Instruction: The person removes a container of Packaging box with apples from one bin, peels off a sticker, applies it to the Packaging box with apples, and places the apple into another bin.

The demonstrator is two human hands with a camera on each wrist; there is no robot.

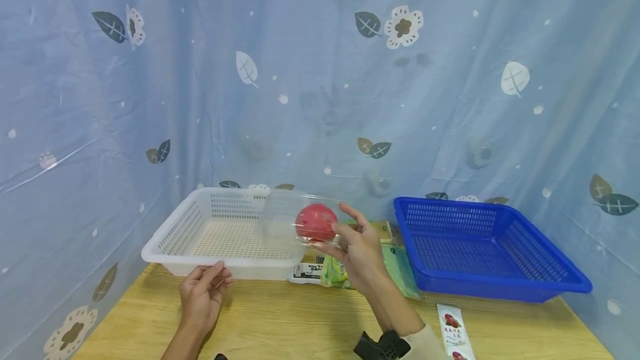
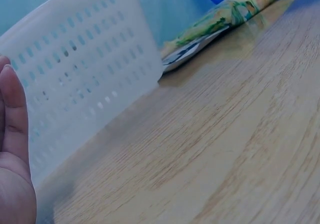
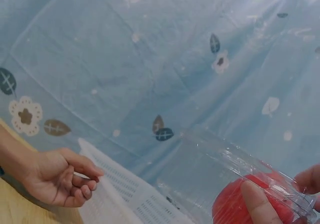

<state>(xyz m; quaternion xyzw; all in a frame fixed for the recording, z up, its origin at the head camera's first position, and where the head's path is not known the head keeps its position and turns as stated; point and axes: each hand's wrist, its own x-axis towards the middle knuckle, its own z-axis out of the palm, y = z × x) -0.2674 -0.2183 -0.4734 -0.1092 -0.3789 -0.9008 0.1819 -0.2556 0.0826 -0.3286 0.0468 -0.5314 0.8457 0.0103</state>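
Observation:
My right hand holds a clear plastic jar by its right end, thumb and fingers around it. The jar lies sideways in the air, overlapping the right side of a white basket in the head view. Inside it, near my fingers, shows a smooth red round thing; the right wrist view shows the same red thing through the plastic. My left hand is at the basket's front wall with loosely curled fingers, nothing held in them. In the left wrist view its thumb stands beside the perforated wall.
A blue basket stands on the right of the wooden table. Between the baskets lie flat colourful packets. A white strip with red fruit pictures lies in front. Patterned blue curtain hangs behind.

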